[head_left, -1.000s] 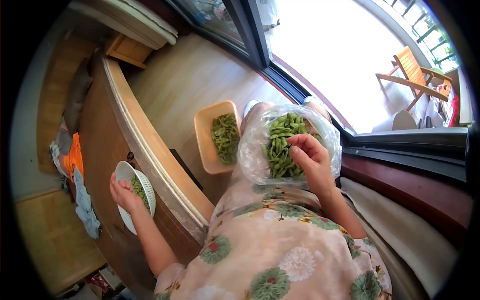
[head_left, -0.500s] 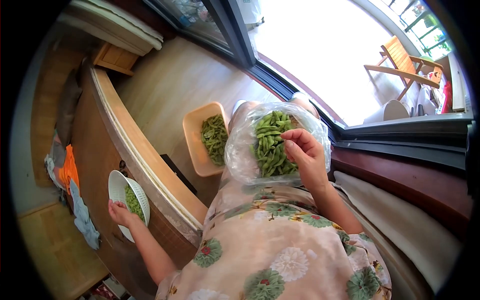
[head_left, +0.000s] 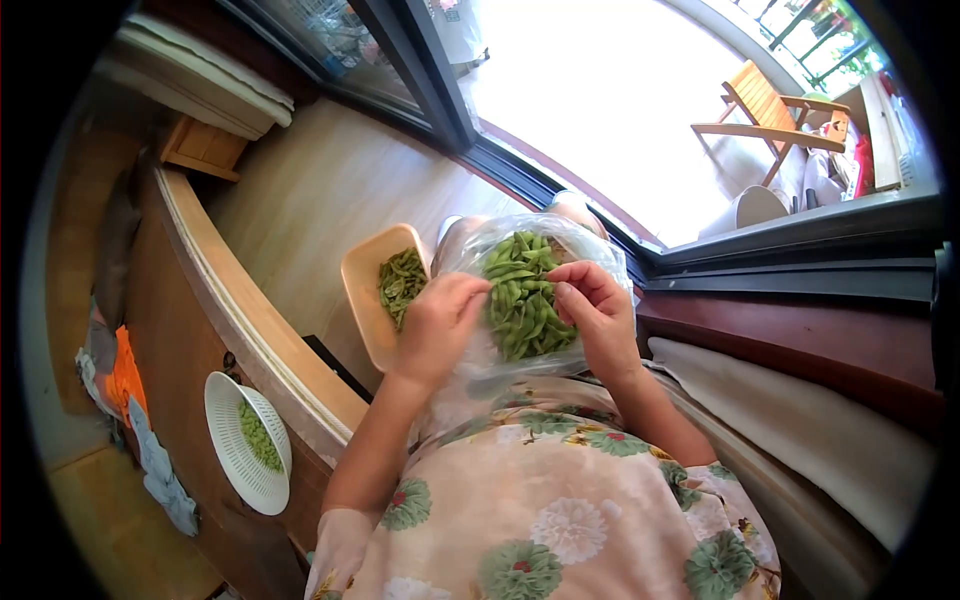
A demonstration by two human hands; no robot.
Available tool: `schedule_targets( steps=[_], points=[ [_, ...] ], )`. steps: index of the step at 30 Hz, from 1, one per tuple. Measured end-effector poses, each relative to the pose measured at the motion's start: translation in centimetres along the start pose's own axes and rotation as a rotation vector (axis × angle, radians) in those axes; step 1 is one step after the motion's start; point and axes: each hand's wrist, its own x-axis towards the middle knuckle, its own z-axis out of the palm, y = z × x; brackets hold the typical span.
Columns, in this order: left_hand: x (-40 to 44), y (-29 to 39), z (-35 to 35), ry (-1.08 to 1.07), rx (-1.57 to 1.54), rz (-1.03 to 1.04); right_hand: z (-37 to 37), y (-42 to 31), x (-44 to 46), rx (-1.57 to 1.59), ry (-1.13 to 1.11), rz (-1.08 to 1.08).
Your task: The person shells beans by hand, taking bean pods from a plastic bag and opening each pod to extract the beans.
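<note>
A clear plastic bag (head_left: 610, 262) lies open on my lap, with many green bean pods (head_left: 522, 300) in it. At the bag's left side is my left hand (head_left: 442, 322), somewhat blurred, thumb and fingers closed; what they pinch, if anything, is too small to name. My right hand (head_left: 595, 318) is over the right part of the pods, thumb and index finger pinched together on something I cannot make out. On the wooden seat at the left, a white colander (head_left: 225, 455) holds shelled green beans (head_left: 260, 437). An orange basin (head_left: 362, 285) on the floor contains empty-looking pods (head_left: 402, 282).
The long wooden seat (head_left: 160, 330) curves along the left, with orange and blue cloths (head_left: 160, 470) at its far side. A dark sliding-door frame (head_left: 520, 180) crosses ahead. Beyond it stands a wooden folding chair (head_left: 765, 105). A dark flat object (head_left: 335, 365) is beside the seat.
My left hand has left the colander and come across to the bag. My right hand has stayed over the pods, still pinched. The whole view has shifted a little.
</note>
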Motion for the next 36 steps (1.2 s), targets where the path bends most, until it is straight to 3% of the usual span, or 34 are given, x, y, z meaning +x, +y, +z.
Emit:
schedule_targets(
  steps=[2,8,20,26,30,36],
  points=[
    [1.1,-0.1,1.5,-0.04,0.114,0.086,-0.7,0.4,0.0,0.006,-0.028,0.007],
    [1.9,-0.2,2.9,-0.106,0.332,0.081,-0.6,0.3,-0.2,0.009,-0.036,0.012],
    [1.3,-0.1,2.8,-0.122,0.29,-0.003,-0.1,0.3,0.1,0.005,-0.019,0.006],
    [1.0,0.2,1.3,-0.061,-0.112,-0.239,-0.2,0.4,0.0,-0.008,-0.022,0.014],
    [0.3,0.9,0.2,-0.116,-0.718,-0.489,0.4,0.2,0.1,-0.015,-0.031,0.057],
    [-0.6,2.3,-0.9,-0.312,-0.93,-0.581,0.5,-0.1,0.1,0.053,-0.144,0.161]
  ],
)
